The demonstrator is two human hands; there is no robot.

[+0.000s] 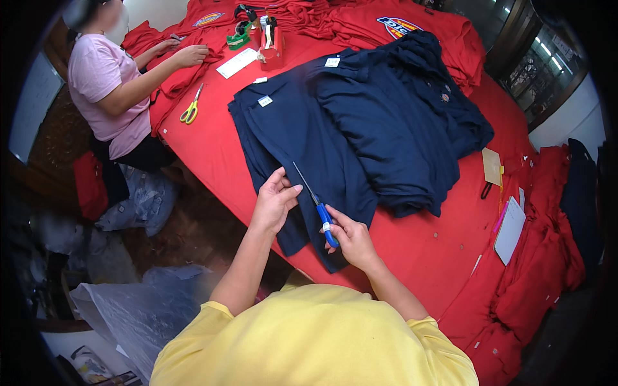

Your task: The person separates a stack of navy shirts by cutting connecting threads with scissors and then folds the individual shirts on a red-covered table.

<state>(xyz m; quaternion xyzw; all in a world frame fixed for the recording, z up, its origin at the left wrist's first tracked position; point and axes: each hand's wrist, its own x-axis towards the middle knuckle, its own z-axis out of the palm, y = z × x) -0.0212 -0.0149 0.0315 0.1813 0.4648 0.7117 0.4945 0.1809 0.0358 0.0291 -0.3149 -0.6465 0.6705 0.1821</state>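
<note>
My right hand (348, 237) is closed around the blue handle of a pair of scissors (324, 215). Their narrow blades point up and away over a navy garment (309, 148) spread on the red-covered table. Just left of the blades, my left hand (277, 201) hovers at the garment with thumb and fingers drawn into a pinch. Whatever lies between those fingertips is too small to make out. A small white label (265, 101) shows near the garment's far edge. Beside it on the right lies a thick stack of folded navy garments (393, 128).
Yellow-handled scissors (190, 110) and a red tape dispenser (271, 48) lie farther back. At the far left a person in a pink shirt (103, 71) handles red cloth. Red garments (537, 238) heap along the right edge, near a white pad (510, 230). Clear plastic (141, 309) bulges at lower left.
</note>
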